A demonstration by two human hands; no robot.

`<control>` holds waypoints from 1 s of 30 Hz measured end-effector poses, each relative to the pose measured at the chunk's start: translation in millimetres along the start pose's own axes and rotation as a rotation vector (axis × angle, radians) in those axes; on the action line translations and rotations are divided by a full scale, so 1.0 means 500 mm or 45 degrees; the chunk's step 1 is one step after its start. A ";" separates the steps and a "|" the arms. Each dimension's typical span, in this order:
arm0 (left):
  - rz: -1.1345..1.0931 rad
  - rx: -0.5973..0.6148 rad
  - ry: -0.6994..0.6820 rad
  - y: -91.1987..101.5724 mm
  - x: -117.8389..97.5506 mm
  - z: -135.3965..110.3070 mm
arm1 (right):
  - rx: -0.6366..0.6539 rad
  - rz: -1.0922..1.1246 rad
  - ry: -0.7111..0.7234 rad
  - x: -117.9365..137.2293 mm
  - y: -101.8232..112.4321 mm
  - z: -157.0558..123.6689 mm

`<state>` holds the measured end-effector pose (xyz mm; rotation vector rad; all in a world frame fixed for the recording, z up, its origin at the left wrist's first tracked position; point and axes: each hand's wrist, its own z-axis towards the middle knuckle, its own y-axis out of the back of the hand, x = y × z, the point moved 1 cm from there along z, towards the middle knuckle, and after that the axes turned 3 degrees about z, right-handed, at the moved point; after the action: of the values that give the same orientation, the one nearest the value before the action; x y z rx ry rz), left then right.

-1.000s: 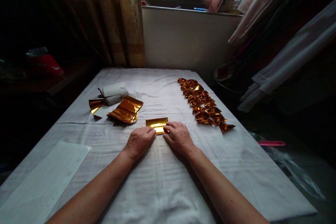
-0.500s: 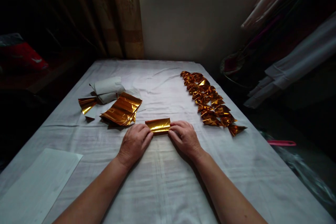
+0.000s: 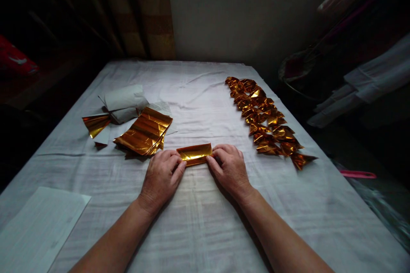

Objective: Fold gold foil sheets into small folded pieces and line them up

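A narrow piece of gold foil paper point(image 3: 194, 153) lies before me with its near edge folded over. My left hand point(image 3: 164, 175) pinches its left end between thumb and fingers. At the opposite end, my right hand point(image 3: 231, 170) grips it the same way, thumb on the near fold. Just beyond my left hand is a stack of flat gold foil sheets point(image 3: 145, 132). To the right, rows of folded gold foil pieces point(image 3: 267, 115) run toward the far end of the table.
A white cloth point(image 3: 205, 230) covers the table. Crumpled pale paper point(image 3: 124, 100) and a fanned foil scrap point(image 3: 96, 126) sit at left. A white sheet point(image 3: 45, 226) lies at the near left. Off the right edge are a pink handle point(image 3: 357, 174) and clear plastic point(image 3: 381, 209).
The view has tipped down, so the windowsill is out of sight. The near fold of the foil paper stands more open, and my right hand has shifted slightly right.
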<state>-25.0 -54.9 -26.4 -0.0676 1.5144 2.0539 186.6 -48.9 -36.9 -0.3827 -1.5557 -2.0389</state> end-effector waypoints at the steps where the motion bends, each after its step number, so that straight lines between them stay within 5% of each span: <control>1: 0.006 -0.002 0.006 -0.001 0.000 0.000 | 0.000 -0.011 -0.005 0.001 -0.001 0.000; 16: 0.096 0.030 0.044 -0.006 0.001 -0.001 | -0.009 -0.161 -0.037 0.008 -0.007 -0.002; 25: 0.185 -0.018 -0.301 -0.014 -0.032 -0.015 | 0.014 -0.242 -0.056 0.014 -0.010 0.000; 30: 0.207 0.068 -0.323 -0.020 -0.056 -0.025 | -0.006 -0.241 -0.045 0.014 -0.011 0.000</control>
<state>-0.7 -75.6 -29.2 0.3348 1.4540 2.0540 177.9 -49.5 -37.5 -0.2838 -1.6641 -2.1887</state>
